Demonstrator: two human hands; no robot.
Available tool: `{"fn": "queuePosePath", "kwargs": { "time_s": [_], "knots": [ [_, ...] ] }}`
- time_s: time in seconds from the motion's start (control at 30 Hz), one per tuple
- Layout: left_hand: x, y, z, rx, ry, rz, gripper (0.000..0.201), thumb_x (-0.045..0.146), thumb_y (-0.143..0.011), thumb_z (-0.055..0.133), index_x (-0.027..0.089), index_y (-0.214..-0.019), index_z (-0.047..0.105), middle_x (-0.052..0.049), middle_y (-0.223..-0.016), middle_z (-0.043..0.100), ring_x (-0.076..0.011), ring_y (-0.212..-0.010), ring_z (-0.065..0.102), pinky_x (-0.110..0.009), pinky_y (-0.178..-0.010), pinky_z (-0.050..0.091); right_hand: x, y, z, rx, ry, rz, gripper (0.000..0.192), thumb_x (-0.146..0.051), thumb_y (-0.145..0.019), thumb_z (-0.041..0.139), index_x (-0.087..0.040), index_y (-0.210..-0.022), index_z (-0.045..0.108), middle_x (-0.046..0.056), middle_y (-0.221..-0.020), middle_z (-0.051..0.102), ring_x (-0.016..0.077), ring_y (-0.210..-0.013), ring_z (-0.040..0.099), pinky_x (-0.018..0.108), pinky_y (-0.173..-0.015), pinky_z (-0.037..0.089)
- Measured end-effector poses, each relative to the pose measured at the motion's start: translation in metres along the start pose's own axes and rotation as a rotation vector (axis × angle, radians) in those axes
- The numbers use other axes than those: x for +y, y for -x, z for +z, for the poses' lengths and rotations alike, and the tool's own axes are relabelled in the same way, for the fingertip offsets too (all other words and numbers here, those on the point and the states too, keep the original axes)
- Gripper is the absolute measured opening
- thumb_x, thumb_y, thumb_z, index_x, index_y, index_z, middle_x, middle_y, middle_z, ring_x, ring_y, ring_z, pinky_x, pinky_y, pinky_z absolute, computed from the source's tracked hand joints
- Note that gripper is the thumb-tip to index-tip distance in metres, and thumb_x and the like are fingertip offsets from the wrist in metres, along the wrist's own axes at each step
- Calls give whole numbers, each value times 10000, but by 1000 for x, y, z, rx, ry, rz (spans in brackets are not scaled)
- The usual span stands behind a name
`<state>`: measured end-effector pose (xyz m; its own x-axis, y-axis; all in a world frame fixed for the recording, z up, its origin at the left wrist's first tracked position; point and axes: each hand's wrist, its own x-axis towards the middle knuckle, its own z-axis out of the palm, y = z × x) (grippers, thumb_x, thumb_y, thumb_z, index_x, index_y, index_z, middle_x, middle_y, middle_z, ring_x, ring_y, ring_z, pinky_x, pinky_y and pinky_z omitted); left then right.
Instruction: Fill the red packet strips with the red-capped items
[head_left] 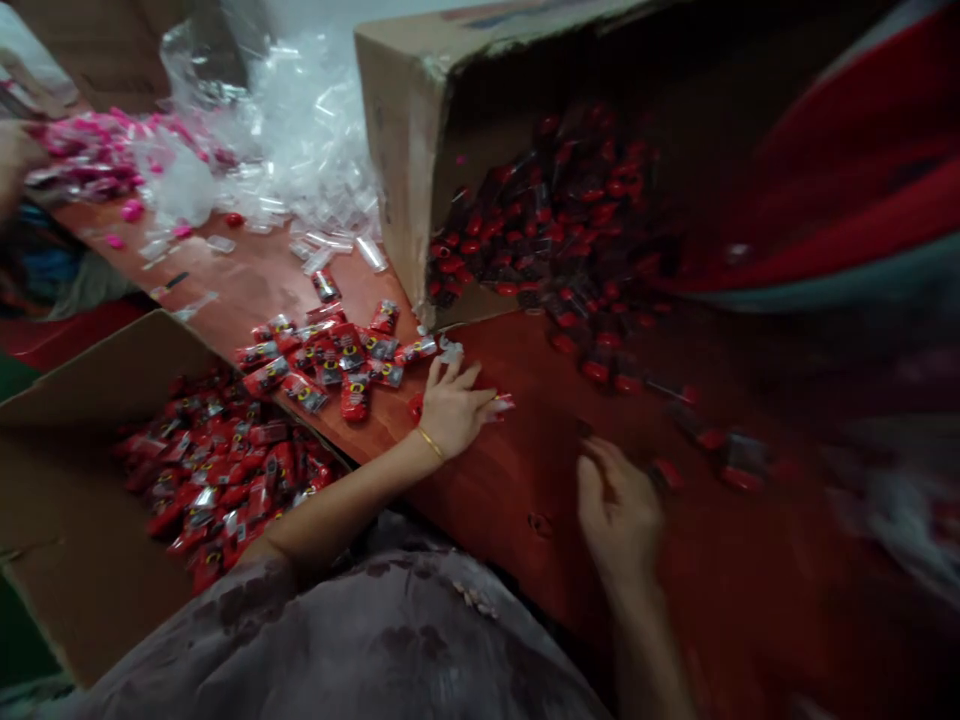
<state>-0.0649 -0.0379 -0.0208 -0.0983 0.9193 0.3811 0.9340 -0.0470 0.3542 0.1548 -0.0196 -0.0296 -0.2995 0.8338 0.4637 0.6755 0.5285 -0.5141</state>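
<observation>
My left hand (454,412), with a thin gold bangle at the wrist, lies over the red table with its fingers spread. A small red-and-clear packet (498,404) shows at the edge of its fingers, and a crumpled bit of clear plastic (450,350) touches the fingertips. Left of it lies a loose pile of red wrapped packets (349,350) with yellow-and-black marks. My right hand (621,505) is curled and slightly blurred; a small dark thing shows at its fingertips, too unclear to name. Red-and-dark pieces (742,465) lie scattered beyond that hand.
A cardboard box (397,160) lies on its side, red-and-dark pieces (555,230) spilling from it. An open carton (75,500) holds many red packets (225,470) at lower left. Clear plastic sleeves (315,130) and pink pieces (105,150) are heaped behind. Another person's hand (15,160) is at far left.
</observation>
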Motion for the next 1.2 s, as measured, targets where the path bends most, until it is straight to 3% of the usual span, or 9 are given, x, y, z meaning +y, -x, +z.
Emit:
{"fn": "queuePosePath", "kwargs": {
  "time_s": [0.13,0.27,0.43,0.53,0.63,0.7,0.87,1.03,1.2],
  "knots": [
    [7,-1,-8,-25,80,-49,237,365,-848,502,291,-949,704,-65,-1199,608,-297,-1234,424,-537,-1035,240,-32,-8,24,-101,-369,286,356,-406,-875,408,-171,-1036,621,105,-1005,673,210,-877,635,364,-802,499],
    [14,-2,-8,-31,155,-56,249,360,-852,497,288,-990,691,-64,-1192,618,-289,-1211,462,-530,-1027,273,-43,-22,41,-170,-604,411,376,-450,-849,459,-165,-1032,623,67,-936,676,163,-741,627,289,-692,499],
    [33,-1,-9,-26,370,-46,299,328,-825,542,255,-1097,641,-71,-1243,583,-276,-1241,434,-492,-1060,254,-45,-29,40,-21,-811,433,270,-398,-823,525,-161,-848,654,23,-806,666,143,-758,595,262,-728,469],
    [42,-3,-5,-103,744,-235,433,378,-776,596,195,-1168,588,-101,-1209,603,-261,-1137,530,-410,-964,401,-40,-26,31,66,-797,432,243,-369,-825,528,-165,-786,655,10,-752,654,132,-709,577,249,-698,458],
    [52,-5,3,-293,1178,-515,390,450,-686,666,138,-919,689,-93,-915,702,-212,-815,640,-313,-742,501,-34,-19,24,97,-754,445,250,-374,-824,518,-164,-761,639,-2,-683,620,120,-631,540,232,-629,439],
    [58,-5,10,-332,1360,-648,353,443,-611,726,134,-780,704,-57,-757,698,-162,-665,613,-270,-661,491,-30,-14,21,101,-700,435,264,-379,-827,504,-162,-723,611,-16,-624,566,106,-578,489,216,-570,403],
    [75,-2,21,-224,1337,-603,198,324,-594,759,143,-655,707,-3,-631,659,-104,-596,551,-209,-620,440,-27,-5,21,156,-539,433,395,-398,-872,409,-184,-541,432,-57,-501,359,80,-490,346,206,-487,293],
    [87,-6,19,-246,1515,-803,287,340,-519,799,144,-699,693,3,-671,667,-89,-592,566,-202,-611,459,-22,-5,17,190,-419,378,342,-375,-905,367,-188,-645,486,-22,-609,490,104,-581,441,217,-573,363],
    [86,-15,12,-243,1544,-953,371,332,-396,850,124,-579,603,34,-570,608,-81,-552,569,-210,-595,492,3,-11,-7,33,-137,361,389,-390,-936,265,-189,-781,560,49,-776,622,155,-755,574,252,-694,413]
  ]
}}
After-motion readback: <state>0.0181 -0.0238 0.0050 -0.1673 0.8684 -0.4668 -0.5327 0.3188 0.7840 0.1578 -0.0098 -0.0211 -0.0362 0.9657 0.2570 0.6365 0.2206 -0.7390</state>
